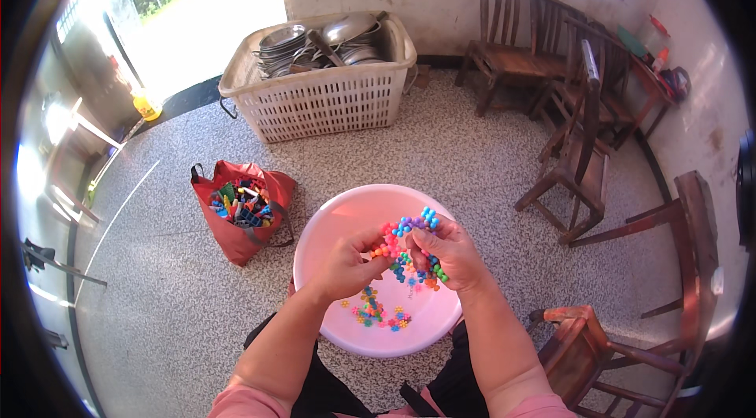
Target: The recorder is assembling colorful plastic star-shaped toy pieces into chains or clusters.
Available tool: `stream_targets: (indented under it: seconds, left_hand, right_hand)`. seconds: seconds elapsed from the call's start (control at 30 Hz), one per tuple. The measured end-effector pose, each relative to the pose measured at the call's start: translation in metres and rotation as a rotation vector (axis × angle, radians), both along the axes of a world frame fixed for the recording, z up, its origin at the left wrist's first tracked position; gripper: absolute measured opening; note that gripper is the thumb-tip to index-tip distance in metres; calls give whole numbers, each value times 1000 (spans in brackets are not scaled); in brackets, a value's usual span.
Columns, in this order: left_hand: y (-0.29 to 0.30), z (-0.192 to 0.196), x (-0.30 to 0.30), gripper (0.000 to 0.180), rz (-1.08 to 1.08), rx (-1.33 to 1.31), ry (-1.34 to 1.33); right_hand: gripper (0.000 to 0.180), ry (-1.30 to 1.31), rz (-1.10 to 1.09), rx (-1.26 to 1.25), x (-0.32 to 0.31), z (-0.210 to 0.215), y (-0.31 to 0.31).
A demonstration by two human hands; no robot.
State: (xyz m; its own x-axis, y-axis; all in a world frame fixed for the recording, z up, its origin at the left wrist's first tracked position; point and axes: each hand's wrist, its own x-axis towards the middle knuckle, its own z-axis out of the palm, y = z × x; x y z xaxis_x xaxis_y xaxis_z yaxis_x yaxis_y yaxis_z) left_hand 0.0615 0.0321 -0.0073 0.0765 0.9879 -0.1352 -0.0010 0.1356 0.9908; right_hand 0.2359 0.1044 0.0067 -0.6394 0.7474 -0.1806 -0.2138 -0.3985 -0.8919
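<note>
Above a pink plastic basin (315,217), I hold a joined string of small knobbly plastic connector pieces (407,226) in blue, purple, pink, orange and green. My left hand (349,267) pinches its pink and orange end. The fingers of my right hand (455,254) are closed round the blue and purple stretch, with the thumb on top. Part of the string hangs below between the hands, and my fingers hide some of it. On the basin's floor lie loose flower-shaped pieces (381,316) in several colours, some bunched together.
A red bag (236,235) full of mixed plastic toys stands left of the basin. Farther back is a white slatted crate (323,107) of metal pans and lids. Wooden chairs (579,166) line the right side. A yellow bottle (146,105) sits near the doorway.
</note>
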Motion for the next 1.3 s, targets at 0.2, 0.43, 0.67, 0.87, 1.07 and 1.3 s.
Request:
stream_targets:
  seconds: [0.2,0.43,0.67,0.87,1.07,1.3]
  left_hand:
    - [1,4,7,44,-22,64,-221]
    - [2,-5,4,30,57,9,-335]
    - [1,-5,1,35,145,45,-289]
    - [2,-11,-8,36,123,183,-74]
    - [3,0,-6,27,151,479,178]
    - [2,6,-7,23,77,548,274]
  right_hand:
    - [20,-52,-11,-13,0,-1,-1]
    - [24,-53,73,172,-2,-3,-7]
    - [30,51,38,265,5,-4,-5]
    - [32,5,69,262,9,-6,-6]
    - [32,-55,69,308,12,-2,-2]
    - [30,-176,78,460,17,2,-1]
